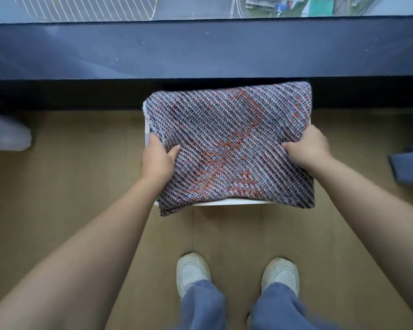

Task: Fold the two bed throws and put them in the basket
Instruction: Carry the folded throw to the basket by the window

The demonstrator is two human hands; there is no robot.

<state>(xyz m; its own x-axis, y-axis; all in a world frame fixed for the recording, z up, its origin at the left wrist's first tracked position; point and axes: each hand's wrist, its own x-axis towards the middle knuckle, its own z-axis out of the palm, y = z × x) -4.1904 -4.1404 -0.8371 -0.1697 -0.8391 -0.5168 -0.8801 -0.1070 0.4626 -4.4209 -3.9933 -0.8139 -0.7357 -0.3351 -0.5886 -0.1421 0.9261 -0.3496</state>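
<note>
While the left hand (156,158) and right hand (308,148) are pinching opposite sides of the folded throw (229,144), thumbs on top and the other fingers hidden beneath, it is hovering over or resting on the white basket (224,202). Since its near corners are overhanging the rim, it is probably going to snag and bunch open if pushed straight down.
</note>
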